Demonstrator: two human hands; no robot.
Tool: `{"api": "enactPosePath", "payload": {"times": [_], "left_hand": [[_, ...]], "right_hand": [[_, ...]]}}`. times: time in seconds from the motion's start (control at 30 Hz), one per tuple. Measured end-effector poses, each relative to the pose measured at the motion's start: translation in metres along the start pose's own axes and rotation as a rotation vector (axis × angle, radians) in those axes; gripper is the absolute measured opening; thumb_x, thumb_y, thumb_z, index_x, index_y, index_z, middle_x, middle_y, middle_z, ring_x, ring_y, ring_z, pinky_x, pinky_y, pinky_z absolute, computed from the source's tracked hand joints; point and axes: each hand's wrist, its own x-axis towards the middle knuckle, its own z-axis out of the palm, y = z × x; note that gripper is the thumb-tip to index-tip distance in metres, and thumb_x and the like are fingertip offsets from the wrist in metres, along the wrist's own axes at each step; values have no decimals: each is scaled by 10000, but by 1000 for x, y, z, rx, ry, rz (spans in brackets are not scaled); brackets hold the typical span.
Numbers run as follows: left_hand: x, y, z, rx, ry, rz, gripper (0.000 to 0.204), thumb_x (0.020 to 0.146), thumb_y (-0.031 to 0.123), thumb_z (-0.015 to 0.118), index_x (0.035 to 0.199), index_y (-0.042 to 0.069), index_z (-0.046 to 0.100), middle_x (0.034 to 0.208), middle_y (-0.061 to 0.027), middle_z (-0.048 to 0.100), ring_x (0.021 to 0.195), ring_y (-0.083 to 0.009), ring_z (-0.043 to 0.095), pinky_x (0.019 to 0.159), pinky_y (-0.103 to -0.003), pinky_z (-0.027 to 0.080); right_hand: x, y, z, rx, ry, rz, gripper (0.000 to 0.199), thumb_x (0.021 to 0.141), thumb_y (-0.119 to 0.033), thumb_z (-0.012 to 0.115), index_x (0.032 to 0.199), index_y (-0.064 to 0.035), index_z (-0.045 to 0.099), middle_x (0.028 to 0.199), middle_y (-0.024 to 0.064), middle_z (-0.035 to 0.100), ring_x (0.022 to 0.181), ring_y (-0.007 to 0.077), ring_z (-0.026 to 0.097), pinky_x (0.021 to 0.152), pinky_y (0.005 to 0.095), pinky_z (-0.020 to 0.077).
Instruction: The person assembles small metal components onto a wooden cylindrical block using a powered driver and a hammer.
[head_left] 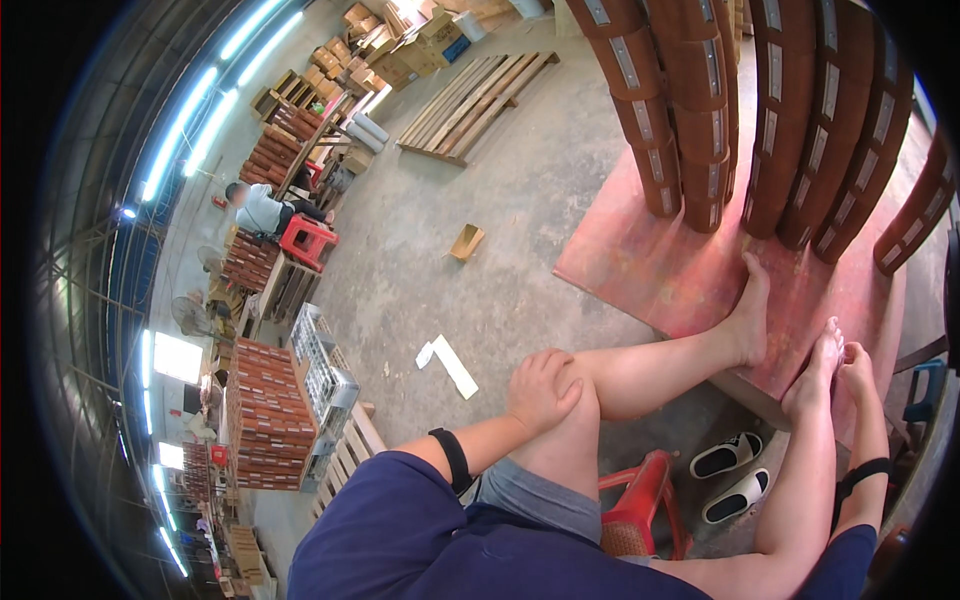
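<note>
My left hand (545,388) lies draped over my bent left knee, palm down, with nothing in it. At the far right, my right hand (857,372) is beside the toes of my right foot (818,365), fingers curled in against its side. Whether anything small is between those fingers is hidden. Both bare feet rest on a reddish, worn tabletop (650,250), the left foot (752,310) farther in. Tall stacks of brown curved pieces with pale metal strips (700,110) stand on the tabletop beyond my feet.
White-and-black slippers (725,456) lie on the floor near a red plastic stool (645,500). A wooden pallet (478,105), a small cardboard box (467,242) and a white strip (455,367) lie on concrete. At left, a person (265,210) sits near more brown stacks (270,420).
</note>
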Motion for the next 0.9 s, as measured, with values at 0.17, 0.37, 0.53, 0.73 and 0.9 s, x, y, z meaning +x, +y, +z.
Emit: {"api": "enactPosePath", "payload": {"times": [0.17,0.37,0.53,0.73,0.9], "left_hand": [[0,-2,0,-11,2,9,347,732,300,625,1010,95,588,1061,-86,568,990,-303,528,839,-404,436],[2,1,2,0,5,20,353,734,303,625,1019,99,584,1068,-82,565,993,-302,528,841,-403,434],[0,-1,1,-11,4,24,352,733,300,626,1015,94,584,1069,-90,563,994,-305,528,839,-407,433],[4,2,5,-32,-5,27,348,731,298,626,1008,92,584,1069,-97,563,996,-308,525,843,-408,430],[-2,-1,-1,8,5,2,346,734,300,623,1009,94,584,1069,-92,564,997,-308,523,845,-409,429]], "right_hand": [[-13,-30,2,-149,66,-41,361,730,87,484,1070,20,587,987,121,634,945,225,588,839,305,461],[14,28,-12,-38,43,-71,364,733,80,495,1076,3,589,994,115,631,944,203,586,844,293,459],[14,29,1,97,21,-106,363,730,81,500,1075,5,585,995,112,626,945,202,582,839,294,462],[16,47,-18,-53,45,-22,355,730,50,547,1081,5,579,1010,113,626,945,208,585,833,300,465],[4,-8,-1,-54,67,-37,380,724,33,554,1102,8,575,1026,128,629,956,225,586,849,317,460]]}}
